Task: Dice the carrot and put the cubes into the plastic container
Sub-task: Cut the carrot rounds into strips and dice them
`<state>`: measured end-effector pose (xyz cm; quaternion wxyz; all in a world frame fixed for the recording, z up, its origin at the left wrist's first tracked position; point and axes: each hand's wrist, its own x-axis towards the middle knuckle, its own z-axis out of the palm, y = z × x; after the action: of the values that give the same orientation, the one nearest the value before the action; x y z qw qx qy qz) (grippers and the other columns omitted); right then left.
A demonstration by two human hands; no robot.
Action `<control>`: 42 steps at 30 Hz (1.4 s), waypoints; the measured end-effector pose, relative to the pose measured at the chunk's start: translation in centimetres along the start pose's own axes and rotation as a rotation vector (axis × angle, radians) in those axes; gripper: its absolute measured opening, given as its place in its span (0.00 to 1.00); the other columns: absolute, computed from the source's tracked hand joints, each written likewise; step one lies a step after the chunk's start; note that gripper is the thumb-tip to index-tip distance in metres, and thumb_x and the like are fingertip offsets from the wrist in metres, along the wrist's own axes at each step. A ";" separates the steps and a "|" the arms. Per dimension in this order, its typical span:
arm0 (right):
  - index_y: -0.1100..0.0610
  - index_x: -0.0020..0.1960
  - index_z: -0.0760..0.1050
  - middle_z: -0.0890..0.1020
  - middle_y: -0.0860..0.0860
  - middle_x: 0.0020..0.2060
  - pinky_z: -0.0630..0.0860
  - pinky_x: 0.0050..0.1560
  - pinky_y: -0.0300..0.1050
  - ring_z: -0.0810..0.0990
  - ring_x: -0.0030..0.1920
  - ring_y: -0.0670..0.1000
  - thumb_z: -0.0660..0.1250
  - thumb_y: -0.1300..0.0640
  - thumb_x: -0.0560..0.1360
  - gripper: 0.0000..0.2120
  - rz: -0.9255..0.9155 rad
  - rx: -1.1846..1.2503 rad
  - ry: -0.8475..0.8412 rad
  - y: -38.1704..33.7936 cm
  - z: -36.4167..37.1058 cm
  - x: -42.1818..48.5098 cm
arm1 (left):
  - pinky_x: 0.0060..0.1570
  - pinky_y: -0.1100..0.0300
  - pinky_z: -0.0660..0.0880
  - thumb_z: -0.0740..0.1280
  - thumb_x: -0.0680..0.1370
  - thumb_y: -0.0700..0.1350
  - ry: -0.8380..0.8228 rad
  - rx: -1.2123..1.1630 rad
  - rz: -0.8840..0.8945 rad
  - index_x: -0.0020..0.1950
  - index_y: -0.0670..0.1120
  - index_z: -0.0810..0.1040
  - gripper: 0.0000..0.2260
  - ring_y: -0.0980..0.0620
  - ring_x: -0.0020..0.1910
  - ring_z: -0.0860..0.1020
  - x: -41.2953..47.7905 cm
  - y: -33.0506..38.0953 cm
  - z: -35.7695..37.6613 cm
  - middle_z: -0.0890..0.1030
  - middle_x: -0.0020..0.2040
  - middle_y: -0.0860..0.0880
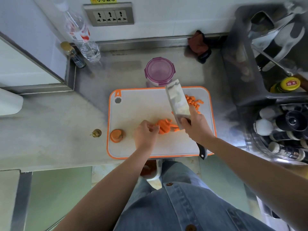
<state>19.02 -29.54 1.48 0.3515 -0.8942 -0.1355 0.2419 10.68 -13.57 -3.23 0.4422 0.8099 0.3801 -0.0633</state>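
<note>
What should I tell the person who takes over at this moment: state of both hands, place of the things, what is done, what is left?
Left hand holds the carrot strips down on the cutting board, fingers curled.
Right hand grips the cleaver, its blade at the right end of the strips.
Done: a pile of cubes lies at the board's far right.
Left: dice the strips and the carrot stub at the board's left edge, open the plastic container behind the board (its lid looks on), put all cubes in.
</note>
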 end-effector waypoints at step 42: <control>0.53 0.56 0.63 0.79 0.54 0.39 0.76 0.26 0.48 0.78 0.32 0.53 0.58 0.57 0.80 0.07 0.095 -0.010 -0.117 -0.1 1.9 0.2 | 0.57 0.58 0.69 0.66 0.79 0.46 -0.218 0.666 0.613 0.65 0.45 0.73 0.15 0.48 0.58 0.74 2.0 -1.0 -2.2 0.75 0.59 0.47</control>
<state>18.19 -28.32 0.32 0.3266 -0.8858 -0.1142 0.3093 10.90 -10.44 -3.52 0.1939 0.9713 0.0336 -0.1333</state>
